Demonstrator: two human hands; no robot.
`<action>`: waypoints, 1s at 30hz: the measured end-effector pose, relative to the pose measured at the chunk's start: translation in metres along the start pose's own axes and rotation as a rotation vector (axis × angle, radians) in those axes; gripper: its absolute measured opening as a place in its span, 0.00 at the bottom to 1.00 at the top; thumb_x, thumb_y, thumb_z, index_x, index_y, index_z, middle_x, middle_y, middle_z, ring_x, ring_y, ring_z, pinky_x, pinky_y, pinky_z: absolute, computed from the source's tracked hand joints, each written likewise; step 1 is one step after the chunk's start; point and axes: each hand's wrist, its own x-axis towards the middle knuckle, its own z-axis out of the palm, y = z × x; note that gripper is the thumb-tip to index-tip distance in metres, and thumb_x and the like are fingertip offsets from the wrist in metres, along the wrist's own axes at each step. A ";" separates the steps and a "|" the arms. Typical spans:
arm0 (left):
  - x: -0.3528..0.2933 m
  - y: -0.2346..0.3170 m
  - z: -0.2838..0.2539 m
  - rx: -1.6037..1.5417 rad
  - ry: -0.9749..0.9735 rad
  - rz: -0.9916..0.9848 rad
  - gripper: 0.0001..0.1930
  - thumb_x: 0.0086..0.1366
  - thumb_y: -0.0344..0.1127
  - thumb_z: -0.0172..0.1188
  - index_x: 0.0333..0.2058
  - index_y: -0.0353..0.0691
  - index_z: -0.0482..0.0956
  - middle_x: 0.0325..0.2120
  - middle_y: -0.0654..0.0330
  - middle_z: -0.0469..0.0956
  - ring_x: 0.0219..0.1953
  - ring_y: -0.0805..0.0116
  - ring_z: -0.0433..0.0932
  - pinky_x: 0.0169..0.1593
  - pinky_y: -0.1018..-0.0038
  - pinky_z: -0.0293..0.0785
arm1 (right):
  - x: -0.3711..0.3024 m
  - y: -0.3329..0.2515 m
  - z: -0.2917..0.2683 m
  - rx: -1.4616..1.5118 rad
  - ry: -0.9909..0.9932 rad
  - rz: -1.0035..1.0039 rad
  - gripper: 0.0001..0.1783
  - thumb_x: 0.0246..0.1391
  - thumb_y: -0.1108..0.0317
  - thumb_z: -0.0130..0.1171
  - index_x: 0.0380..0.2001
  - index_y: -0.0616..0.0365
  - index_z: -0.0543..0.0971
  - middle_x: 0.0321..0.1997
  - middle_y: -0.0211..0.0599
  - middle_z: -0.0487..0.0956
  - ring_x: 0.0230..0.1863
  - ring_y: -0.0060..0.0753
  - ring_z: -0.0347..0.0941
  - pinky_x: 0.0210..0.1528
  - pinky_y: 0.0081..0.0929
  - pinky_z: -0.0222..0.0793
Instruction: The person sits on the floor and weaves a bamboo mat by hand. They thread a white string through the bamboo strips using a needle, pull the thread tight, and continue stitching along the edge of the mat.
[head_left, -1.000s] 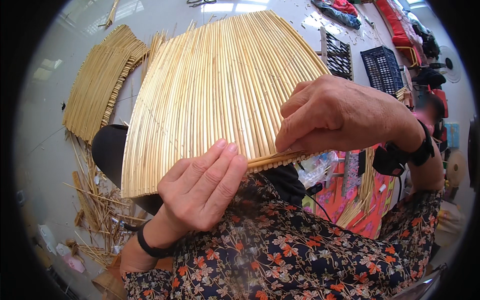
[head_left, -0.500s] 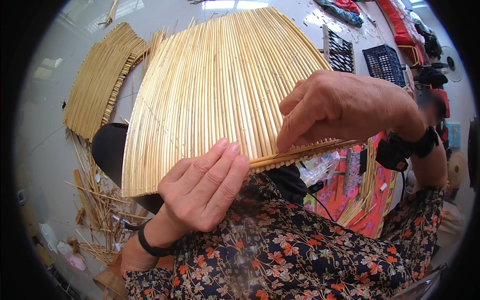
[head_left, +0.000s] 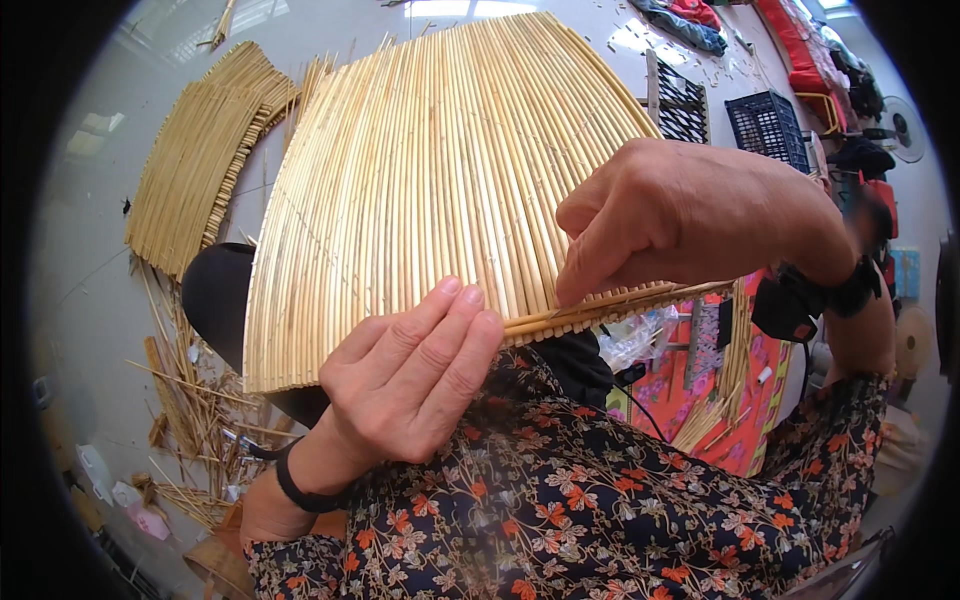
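Along the mat's (head_left: 400, 190) near edge, crosswise to its stalks (head_left: 490, 240), the strip (head_left: 533, 322) runs rightward from the left hand (head_left: 408, 375), flat-fingered, thumb hidden, grip unclear, to the right hand's (head_left: 670, 220) pinch.

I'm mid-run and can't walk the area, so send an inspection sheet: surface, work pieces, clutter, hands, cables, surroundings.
Surface: pale floor; floral red covering at right.
Work pieces: stalk panel over the person's lap, thin stalk strip along its near edge; other stalk panels, apparently stacked, at left.
Clutter: loose stalks strewn on the floor, lower left.
Hands: left hand laid on the panel's near edge, fingers extended; right hand with fingertips at the strip, grip partly hidden.
Cables: black cable near the covering; ends unclear.
Surroundings: dark openwork crate and round fan, upper right.
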 end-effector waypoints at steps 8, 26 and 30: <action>0.005 0.001 -0.005 -0.019 -0.035 0.005 0.13 0.58 0.27 0.65 0.43 0.32 0.86 0.36 0.51 0.86 0.42 0.58 0.88 0.33 0.75 0.77 | 0.013 -0.043 -0.013 -0.341 -0.011 -0.019 0.05 0.44 0.76 0.63 0.20 0.66 0.78 0.25 0.43 0.75 0.28 0.44 0.79 0.30 0.39 0.72; 0.058 -0.081 -0.063 -0.077 0.111 0.083 0.07 0.58 0.33 0.69 0.35 0.44 0.84 0.26 0.66 0.83 0.28 0.69 0.83 0.32 0.71 0.78 | 0.042 -0.060 -0.066 -0.073 0.110 0.164 0.10 0.58 0.69 0.60 0.37 0.60 0.87 0.25 0.38 0.83 0.26 0.27 0.77 0.32 0.28 0.71; 0.080 -0.107 -0.074 -0.141 0.053 0.128 0.07 0.58 0.35 0.69 0.36 0.45 0.85 0.25 0.65 0.81 0.28 0.64 0.83 0.32 0.67 0.76 | 0.042 -0.054 -0.089 -0.071 0.102 0.192 0.10 0.61 0.68 0.62 0.40 0.57 0.88 0.27 0.31 0.84 0.25 0.17 0.75 0.30 0.22 0.70</action>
